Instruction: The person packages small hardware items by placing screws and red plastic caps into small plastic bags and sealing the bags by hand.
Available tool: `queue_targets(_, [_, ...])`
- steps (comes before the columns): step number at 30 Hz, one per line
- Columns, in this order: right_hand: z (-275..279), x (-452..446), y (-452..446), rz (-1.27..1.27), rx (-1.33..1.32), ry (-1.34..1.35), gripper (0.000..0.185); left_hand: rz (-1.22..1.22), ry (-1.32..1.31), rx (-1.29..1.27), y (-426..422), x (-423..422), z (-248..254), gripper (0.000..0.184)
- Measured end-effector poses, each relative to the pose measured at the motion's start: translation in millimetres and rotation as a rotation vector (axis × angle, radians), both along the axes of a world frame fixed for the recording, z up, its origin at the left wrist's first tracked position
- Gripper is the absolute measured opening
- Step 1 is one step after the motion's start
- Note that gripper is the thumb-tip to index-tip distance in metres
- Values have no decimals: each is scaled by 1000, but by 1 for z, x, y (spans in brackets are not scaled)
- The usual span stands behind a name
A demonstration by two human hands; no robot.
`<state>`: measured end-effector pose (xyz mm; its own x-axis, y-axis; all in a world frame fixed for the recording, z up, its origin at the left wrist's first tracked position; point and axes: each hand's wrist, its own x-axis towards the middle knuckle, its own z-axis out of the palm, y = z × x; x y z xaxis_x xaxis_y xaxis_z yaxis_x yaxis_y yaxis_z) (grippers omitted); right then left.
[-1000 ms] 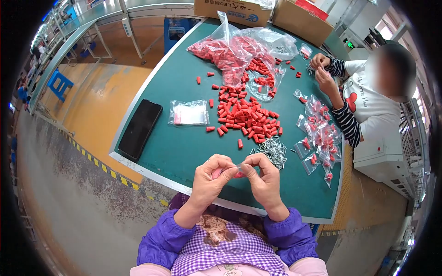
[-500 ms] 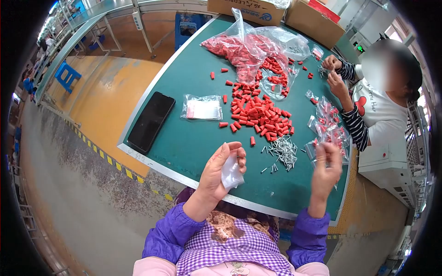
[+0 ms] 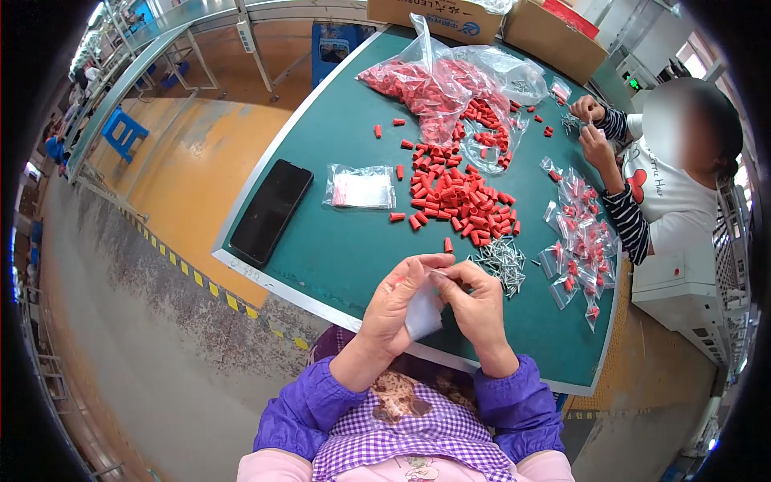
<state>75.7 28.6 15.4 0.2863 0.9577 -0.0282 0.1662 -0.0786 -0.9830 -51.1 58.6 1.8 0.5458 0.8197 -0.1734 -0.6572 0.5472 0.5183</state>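
Note:
Near the front edge of the green table [image 3: 353,273], my left hand [image 3: 395,309] is closed round small clear plastic bags [image 3: 423,315]. My right hand [image 3: 479,312] pinches the top edge of the bags between thumb and fingertips. Just beyond my hands lie a heap of red caps [image 3: 454,197] and a pile of metal screws [image 3: 503,263]. Filled small bags with red pieces [image 3: 580,229] lie to the right. A stack of flat bags [image 3: 360,187] rests left of the caps.
A black phone [image 3: 271,211] lies at the table's left edge. Behind the heap is a large bag of red caps [image 3: 430,88]. Cardboard boxes [image 3: 554,40] stand at the back. Another person [image 3: 671,189] works at the right side, hands over the table.
My right hand has come back from the filled bags at the right to the bags in my left hand. The red piece held between my hands a second ago no longer shows there.

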Motion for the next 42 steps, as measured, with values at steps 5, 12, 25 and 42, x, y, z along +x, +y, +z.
queue_targets(5, [8,11,-2,-85,126,-126,9,18,-74,-177,1,1,3,41])
queue_targets(12, [24,25,-11,196,22,-208,15,-89,88,98,1,-14,-2,46])
queue_targets(25, [11,67,-32,-92,74,-494,7,110,541,382,-7,-13,-1,5])
queue_targets(42, [1,71,16,217,156,-1307,6,92,593,365,-7,-10,-3,8])
